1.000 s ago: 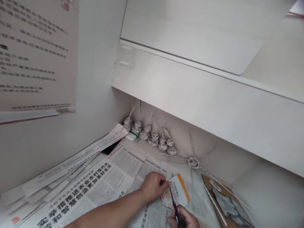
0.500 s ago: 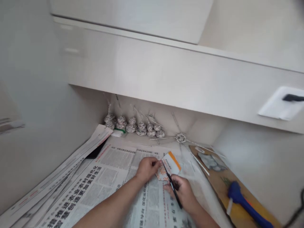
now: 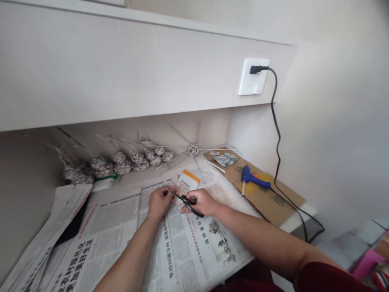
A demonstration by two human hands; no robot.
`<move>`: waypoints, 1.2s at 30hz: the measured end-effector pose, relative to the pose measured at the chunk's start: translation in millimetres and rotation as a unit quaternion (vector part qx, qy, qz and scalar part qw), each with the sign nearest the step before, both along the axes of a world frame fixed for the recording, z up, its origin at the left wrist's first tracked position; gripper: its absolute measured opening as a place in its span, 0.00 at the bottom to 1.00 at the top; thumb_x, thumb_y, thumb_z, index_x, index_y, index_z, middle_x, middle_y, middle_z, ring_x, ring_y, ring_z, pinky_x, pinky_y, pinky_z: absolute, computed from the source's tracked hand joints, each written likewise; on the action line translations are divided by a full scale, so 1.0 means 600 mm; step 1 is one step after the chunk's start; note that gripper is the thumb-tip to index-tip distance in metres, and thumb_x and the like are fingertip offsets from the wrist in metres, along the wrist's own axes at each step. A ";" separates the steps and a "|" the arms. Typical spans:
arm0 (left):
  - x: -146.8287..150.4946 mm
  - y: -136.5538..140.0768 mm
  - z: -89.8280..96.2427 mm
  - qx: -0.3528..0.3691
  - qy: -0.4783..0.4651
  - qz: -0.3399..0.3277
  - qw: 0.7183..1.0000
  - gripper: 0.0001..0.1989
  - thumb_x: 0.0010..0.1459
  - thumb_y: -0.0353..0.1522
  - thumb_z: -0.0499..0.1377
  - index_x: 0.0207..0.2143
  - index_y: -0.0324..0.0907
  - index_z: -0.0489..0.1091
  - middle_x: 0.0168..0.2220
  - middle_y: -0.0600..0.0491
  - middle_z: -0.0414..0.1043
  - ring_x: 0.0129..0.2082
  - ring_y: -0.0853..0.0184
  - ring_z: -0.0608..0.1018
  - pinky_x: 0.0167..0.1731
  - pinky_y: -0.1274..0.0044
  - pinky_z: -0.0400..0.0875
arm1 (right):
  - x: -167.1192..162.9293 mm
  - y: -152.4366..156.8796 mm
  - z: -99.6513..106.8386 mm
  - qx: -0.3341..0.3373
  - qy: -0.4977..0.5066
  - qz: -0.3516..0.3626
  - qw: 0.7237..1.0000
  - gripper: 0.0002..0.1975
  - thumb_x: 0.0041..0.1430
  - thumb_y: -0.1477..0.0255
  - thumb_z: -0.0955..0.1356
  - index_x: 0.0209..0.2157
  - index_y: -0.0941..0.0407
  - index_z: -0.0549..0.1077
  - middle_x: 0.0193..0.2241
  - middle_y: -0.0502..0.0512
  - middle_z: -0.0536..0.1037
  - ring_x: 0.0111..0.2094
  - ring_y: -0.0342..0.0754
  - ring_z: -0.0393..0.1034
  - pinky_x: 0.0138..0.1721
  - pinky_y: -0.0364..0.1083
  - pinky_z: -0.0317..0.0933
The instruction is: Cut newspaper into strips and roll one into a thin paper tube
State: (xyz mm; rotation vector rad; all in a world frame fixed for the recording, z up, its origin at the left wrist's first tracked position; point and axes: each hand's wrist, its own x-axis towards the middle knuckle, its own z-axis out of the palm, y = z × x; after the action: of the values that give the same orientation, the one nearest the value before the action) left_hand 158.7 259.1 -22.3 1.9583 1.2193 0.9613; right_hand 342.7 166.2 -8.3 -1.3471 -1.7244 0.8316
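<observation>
Over newspaper [image 3: 179, 243], left fingers [image 3: 172, 188] pinch orange-edged card [image 3: 188, 183]; right fingers [image 3: 184, 210] grip black scissors [image 3: 184, 199]

1. Woven gourd-shaped pieces [image 3: 122, 164] stand in a row near the back wall [image 3: 212, 123], thin stems rising from several tops.
2. At the second one's foot sits a white packet [image 3: 103, 184] with a green band [image 3: 113, 177].
3. Right of the row, a round woven piece [image 3: 193, 151] has thin rods spreading outward.
4. Newspapers [image 3: 103, 219] cover much of the surface [image 3: 300, 214]; at left, loose sheets [image 3: 65, 202] partly cover a dark flat object [image 3: 74, 224].
5. Cardboard [image 3: 263, 198] bears a blue glue gun [image 3: 256, 180] and a grey crumpled piece [image 3: 225, 159].
6. A black cable [image 3: 278, 134] hangs from the white socket [image 3: 245, 81].
</observation>
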 end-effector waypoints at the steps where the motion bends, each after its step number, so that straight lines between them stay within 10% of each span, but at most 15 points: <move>1: 0.000 0.000 0.000 -0.001 0.000 0.000 1.000 0.23 0.57 0.51 0.55 0.27 0.42 0.76 0.21 0.55 0.74 0.24 0.66 0.73 0.26 0.78 0.62 | 0.000 0.000 0.000 0.003 -0.005 -0.001 1.000 0.22 0.42 0.54 0.76 0.21 0.56 0.67 0.17 0.41 0.58 0.21 0.39 0.48 0.21 0.40 0.44; 13: -0.004 0.005 0.000 0.012 0.012 -0.020 1.000 0.21 0.57 0.49 0.55 0.26 0.42 0.75 0.23 0.54 0.76 0.25 0.64 0.75 0.29 0.77 0.65 | -0.011 -0.013 0.041 0.014 -0.181 -0.088 0.979 0.25 0.47 0.46 0.72 0.20 0.56 0.71 0.18 0.46 0.67 0.22 0.41 0.58 0.24 0.41 0.48; 21: -0.002 0.003 0.001 0.007 0.016 -0.014 1.000 0.23 0.57 0.50 0.55 0.28 0.43 0.77 0.24 0.54 0.77 0.26 0.64 0.76 0.29 0.77 0.64 | 0.083 -0.091 0.092 -0.047 -0.358 -0.153 0.920 0.16 0.52 0.55 0.72 0.27 0.55 0.77 0.28 0.57 0.79 0.31 0.49 0.72 0.29 0.43 0.54; 36: -0.003 -0.001 0.009 -0.009 0.024 -0.009 1.000 0.23 0.57 0.51 0.55 0.30 0.43 0.78 0.25 0.54 0.78 0.28 0.63 0.77 0.31 0.76 0.64 | 0.099 -0.172 0.075 -0.080 -0.411 -0.303 0.856 0.10 0.59 0.66 0.67 0.37 0.57 0.74 0.37 0.61 0.81 0.38 0.53 0.75 0.36 0.45 0.58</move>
State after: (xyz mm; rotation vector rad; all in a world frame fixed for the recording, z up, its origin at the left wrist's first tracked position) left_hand 156.6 258.2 -17.1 1.9864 1.2307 0.8962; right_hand 402.2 62.7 36.7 -2.4222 -1.6262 -0.0045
